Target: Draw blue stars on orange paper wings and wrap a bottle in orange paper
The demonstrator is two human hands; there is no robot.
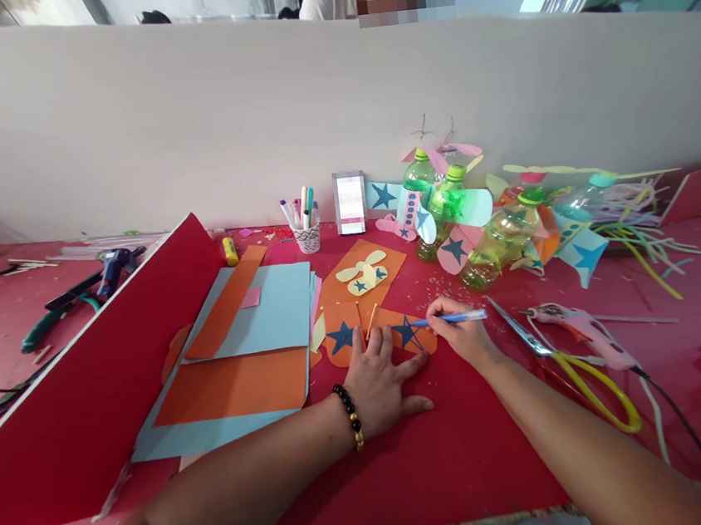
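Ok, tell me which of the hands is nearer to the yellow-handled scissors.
Right. The right hand, holding a blue pen, is just left of the scissors; the left hand is farther left, on the orange paper.

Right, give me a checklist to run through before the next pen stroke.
1. Orange piece steadied: ok, the left hand rests on it, fingers spread.
2. Blue pen gripped: ok, in the right hand, tip at the right star.
3. Left star filled: ok, its visible part is solid dark blue.
4. Right star filled: not ok, part of it is only outlined.
5. Scissors off the orange piece: ok, they lie to its right.
6. Ink dry: cannot tell.
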